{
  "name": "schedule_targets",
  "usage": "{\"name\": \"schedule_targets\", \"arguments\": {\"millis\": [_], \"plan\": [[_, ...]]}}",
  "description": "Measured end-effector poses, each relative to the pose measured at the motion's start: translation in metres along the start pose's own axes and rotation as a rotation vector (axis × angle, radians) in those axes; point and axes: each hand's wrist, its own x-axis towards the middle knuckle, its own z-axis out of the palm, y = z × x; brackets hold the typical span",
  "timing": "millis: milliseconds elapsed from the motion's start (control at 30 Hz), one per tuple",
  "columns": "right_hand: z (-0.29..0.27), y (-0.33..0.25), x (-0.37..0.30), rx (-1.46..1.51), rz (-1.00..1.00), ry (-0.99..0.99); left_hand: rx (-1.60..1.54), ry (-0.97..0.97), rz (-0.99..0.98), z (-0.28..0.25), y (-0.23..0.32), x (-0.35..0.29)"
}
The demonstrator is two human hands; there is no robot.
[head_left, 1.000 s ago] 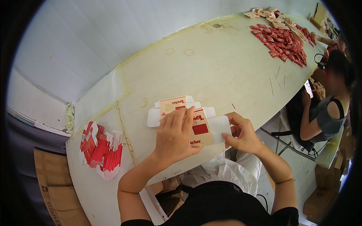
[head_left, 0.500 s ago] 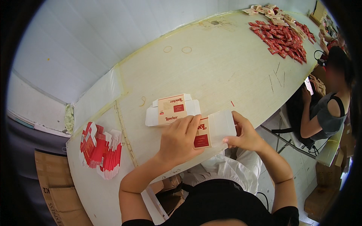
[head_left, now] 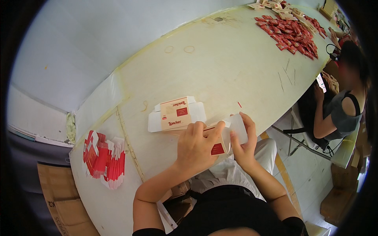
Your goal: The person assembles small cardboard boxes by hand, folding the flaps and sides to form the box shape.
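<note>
Between my two hands is a small cream-and-red carton (head_left: 217,149), tilted at the table's near edge. My left hand (head_left: 197,145) wraps over its printed side from the left, fingers bent. With thumb and fingers, my right hand (head_left: 245,143) pinches the white end flap (head_left: 238,128) at the carton's right end. Part of the carton is hidden under my left fingers. Just beyond my left hand, a flattened carton (head_left: 170,116) of the same cream print lies with its white flaps spread out.
Folded red-and-white cartons (head_left: 103,157) are stacked at the left. Red sachets (head_left: 289,35) lie heaped at the far right, with cream cartons (head_left: 285,15) behind. A co-worker (head_left: 346,106) sits at the right edge holding a phone (head_left: 321,83). Cardboard (head_left: 65,196) stands lower left.
The carton in my hands has turned and tilted, and its end flap now stands bent up. My right hand has shifted inward onto the flap. The view has moved slightly.
</note>
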Motion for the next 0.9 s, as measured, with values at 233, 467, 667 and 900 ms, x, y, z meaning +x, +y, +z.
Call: {"name": "schedule_targets", "arguments": {"millis": [233, 467, 667, 900], "plan": [[-0.004, 0.008, -0.01, -0.148, -0.126, -0.029, 0.109, 0.019, 0.056, 0.011, 0.008, 0.002], [-0.002, -0.003, -0.011, 0.469, 0.344, 0.071, -0.017, 0.007, 0.063, 0.016, 0.009, -0.001], [-0.015, -0.007, -0.009, 0.095, -0.049, -0.422, -0.04, -0.018, 0.104, 0.012, 0.01, 0.001], [-0.015, -0.035, -0.006, 0.131, 0.3, -0.443, 0.005, -0.007, 0.044, 0.015, 0.014, -0.003]]}}
